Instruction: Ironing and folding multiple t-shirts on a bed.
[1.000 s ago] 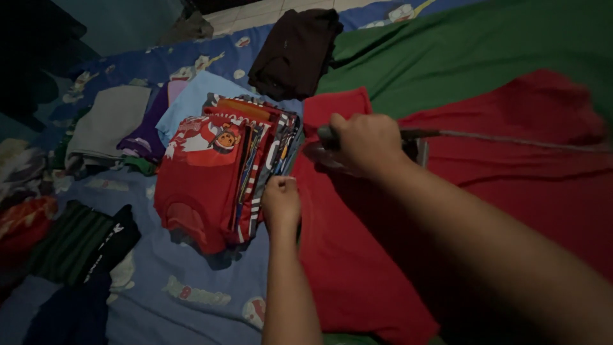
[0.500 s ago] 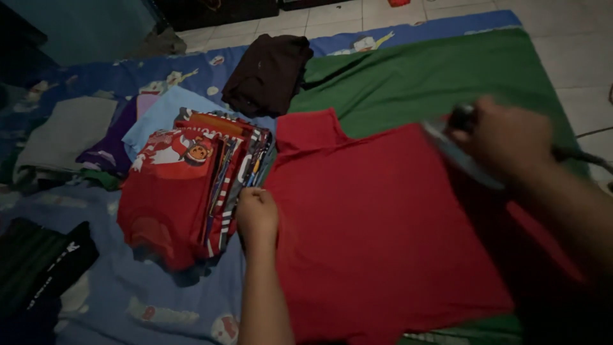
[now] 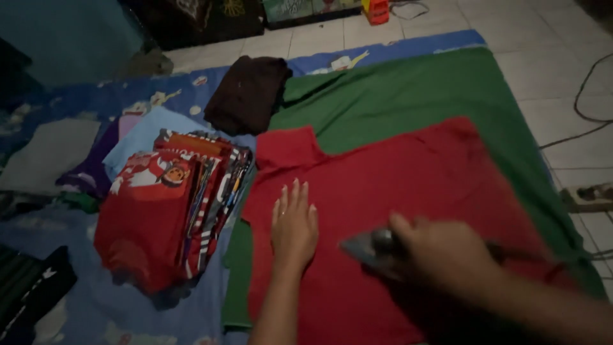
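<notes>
A red shirt lies spread flat on a green cloth. My left hand rests palm down on the shirt's left part, fingers straight and slightly apart. My right hand grips the handle of a clothes iron, whose pointed grey sole faces left on the shirt's near part, just right of my left hand. The iron and right hand are blurred.
A slanted stack of folded clothes with a red printed shirt on top sits left of the red shirt. A dark folded garment lies behind. More folded clothes lie at far left. A power strip and cable are on the tiled floor at right.
My right hand brought the iron from the shirt's far right down to its near middle. My left hand went from a fist at the shirt's edge to lying flat on it.
</notes>
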